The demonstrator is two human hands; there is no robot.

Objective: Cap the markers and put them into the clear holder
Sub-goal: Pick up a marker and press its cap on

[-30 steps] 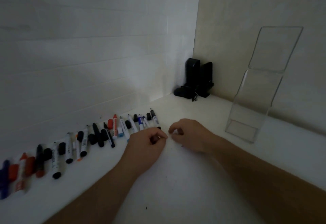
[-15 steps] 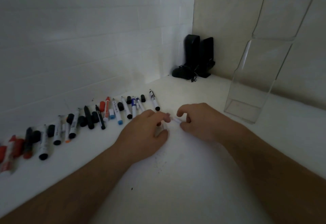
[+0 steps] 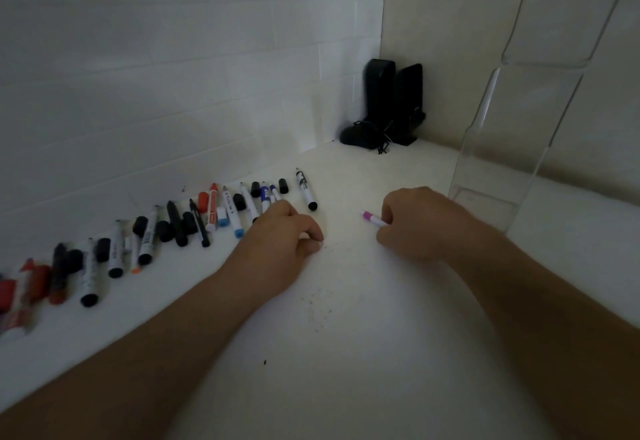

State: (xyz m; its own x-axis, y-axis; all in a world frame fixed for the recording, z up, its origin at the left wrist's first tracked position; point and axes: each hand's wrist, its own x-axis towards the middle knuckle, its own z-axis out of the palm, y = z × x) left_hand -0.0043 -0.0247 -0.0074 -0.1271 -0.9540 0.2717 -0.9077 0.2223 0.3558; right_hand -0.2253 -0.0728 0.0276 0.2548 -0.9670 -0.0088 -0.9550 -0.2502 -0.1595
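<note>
Pinching a light, stiff, slick pink-capped marker [image 3: 373, 219] by its barrel, the right hand [image 3: 420, 223] sits at seven o'clock of the clear holder [image 3: 485, 149], while the left hand [image 3: 282, 239] curls, contents hidden.

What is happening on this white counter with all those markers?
A person is sorting markers on a white counter. The right hand grips a small white marker with a pink end, just in front of the clear holder, which looks empty. The left hand rests curled on the counter beside the row of markers and loose caps along the wall; whether it holds anything cannot be seen. Two black speakers stand in the corner.
</note>
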